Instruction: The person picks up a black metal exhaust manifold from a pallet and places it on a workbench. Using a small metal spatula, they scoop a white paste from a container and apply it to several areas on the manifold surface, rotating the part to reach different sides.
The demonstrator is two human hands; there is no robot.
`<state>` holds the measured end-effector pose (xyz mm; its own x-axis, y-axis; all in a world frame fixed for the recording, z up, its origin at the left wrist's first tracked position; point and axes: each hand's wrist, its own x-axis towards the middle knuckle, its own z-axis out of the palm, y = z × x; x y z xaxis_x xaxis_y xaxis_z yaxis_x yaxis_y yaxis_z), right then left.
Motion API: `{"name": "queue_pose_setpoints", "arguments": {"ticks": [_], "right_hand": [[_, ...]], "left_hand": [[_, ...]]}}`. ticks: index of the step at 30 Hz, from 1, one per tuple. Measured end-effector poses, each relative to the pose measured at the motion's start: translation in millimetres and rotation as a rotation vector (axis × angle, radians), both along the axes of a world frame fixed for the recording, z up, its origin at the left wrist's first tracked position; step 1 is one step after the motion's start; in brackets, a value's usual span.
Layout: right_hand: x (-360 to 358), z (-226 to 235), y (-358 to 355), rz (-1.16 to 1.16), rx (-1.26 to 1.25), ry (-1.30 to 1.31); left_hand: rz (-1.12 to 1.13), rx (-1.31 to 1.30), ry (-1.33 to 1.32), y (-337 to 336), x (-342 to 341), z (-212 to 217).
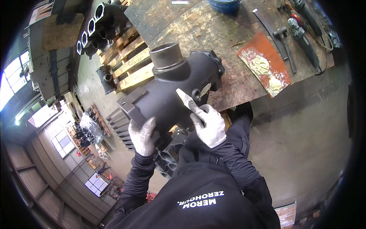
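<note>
A large black cast pipe fitting (167, 93) lies across the corner of the worktable, its round machined neck (166, 57) pointing up. With a gloved grip, my left hand (143, 136) holds its flanged left end, thumb on top and fingers mostly hidden below. My right hand (210, 126), also gloved, closes on a putty knife (185, 98) with a pale, smeared blade, held over the casting's side. Beside the blade sits a small round port (196, 94). A pale patch of filler (205, 91) shows on the surface right of that port.
On the worktable (175, 26) lie an orange board (263, 63) with pale putty, a hammer (286, 45), a flat metal bar (268, 32) and an angle grinder (305, 42). A blue tub (224, 5) stands at the back. Wooden pallets (131, 65) and more castings (93, 28) are at left.
</note>
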<state>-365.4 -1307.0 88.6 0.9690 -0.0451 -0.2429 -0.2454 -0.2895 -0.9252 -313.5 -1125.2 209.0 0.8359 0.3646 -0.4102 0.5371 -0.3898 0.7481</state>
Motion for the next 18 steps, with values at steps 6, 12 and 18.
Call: {"name": "queue_pose_setpoints", "arguments": {"ticks": [6, 12, 18], "right_hand": [[-4, 12, -19, 0.071, -0.011, 0.014], [8, 12, -29, -0.039, 0.821, 0.556], [11, 9, -18, -0.045, 1.317, 0.772]], "left_hand": [[0.022, 0.008, -0.010, -5, -5, 0], [0.010, -0.034, -0.023, 9, -7, -5], [-0.136, 0.122, -0.056, 19, -12, -8]]}}
